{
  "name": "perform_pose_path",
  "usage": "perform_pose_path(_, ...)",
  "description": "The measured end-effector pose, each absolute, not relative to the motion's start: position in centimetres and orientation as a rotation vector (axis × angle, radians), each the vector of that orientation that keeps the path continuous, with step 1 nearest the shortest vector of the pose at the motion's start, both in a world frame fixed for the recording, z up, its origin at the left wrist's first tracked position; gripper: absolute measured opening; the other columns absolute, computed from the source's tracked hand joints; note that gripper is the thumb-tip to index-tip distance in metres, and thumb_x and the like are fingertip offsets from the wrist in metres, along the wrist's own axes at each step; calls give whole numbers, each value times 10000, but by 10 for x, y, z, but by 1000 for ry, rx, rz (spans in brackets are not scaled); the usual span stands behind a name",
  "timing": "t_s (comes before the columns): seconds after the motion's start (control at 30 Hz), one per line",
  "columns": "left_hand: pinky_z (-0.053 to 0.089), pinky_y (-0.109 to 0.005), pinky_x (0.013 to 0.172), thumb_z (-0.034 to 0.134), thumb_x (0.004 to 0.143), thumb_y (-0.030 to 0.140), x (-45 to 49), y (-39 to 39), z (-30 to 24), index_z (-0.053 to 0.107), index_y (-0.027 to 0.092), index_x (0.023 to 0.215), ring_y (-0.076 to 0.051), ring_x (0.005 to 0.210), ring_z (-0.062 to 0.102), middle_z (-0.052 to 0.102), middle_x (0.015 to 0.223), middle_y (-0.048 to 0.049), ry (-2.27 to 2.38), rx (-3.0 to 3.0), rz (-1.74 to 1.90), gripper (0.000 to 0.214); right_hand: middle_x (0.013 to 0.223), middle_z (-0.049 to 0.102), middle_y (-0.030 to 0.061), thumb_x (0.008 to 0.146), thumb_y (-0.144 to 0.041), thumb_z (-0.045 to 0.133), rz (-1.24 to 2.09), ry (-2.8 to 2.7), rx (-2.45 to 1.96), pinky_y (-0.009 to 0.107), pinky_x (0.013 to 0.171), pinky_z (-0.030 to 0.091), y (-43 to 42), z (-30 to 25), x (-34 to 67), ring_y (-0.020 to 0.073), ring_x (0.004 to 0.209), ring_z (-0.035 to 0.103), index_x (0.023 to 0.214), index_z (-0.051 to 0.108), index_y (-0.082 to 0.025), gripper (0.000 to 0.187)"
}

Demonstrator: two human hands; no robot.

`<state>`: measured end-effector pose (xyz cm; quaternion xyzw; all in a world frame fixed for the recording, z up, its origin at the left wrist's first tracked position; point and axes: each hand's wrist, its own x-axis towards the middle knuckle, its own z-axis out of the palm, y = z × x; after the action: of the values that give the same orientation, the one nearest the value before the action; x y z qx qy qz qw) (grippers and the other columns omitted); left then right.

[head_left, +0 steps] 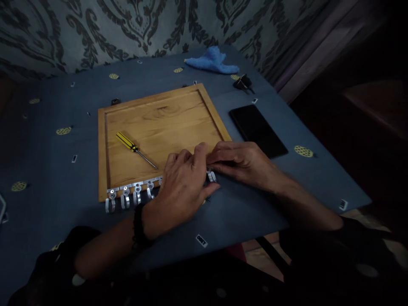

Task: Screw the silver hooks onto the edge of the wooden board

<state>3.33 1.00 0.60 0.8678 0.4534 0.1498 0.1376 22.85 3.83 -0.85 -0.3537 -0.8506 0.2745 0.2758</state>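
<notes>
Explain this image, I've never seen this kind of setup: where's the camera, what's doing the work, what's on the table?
There is no machine: these are a person's bare hands. The single picture comes from a camera on that person's head, looking forward and down.

On the blue-grey printed tablecloth lies a framed, light-brown wooden panel. A row of silvery metal hooks runs along its near edge. A screwdriver with a yellow-and-black handle lies on the panel. Beyond are a flat black rectangular device and a crumpled blue cloth.

The left hand covers part of the hook row; the right hand has its fingers near the row's right end. Whether they grip anything is hidden.
</notes>
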Motion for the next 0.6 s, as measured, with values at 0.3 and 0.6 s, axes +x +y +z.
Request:
perform_pose_path(0.3,424,-419,911,762,810,327,34,10,11,302,137,1327,-286,1086,597,683,1095,-84,1326,2472,362,718,819,687,24,928,-253,621,782,-2238,-943,250,695,512,39,-11,226,125,767,670,909,715,-190,115)
perform_pose_path(0.6,429,-430,891,760,815,335,33,11,10,298,121,1312,-293,1064,595,679,1095,-76,1304,2492,366,711,821,709,18,880,-349,686,852,-2162,-1013,291,705,518,41,-10,233,146,758,667,933,719,-216,147)
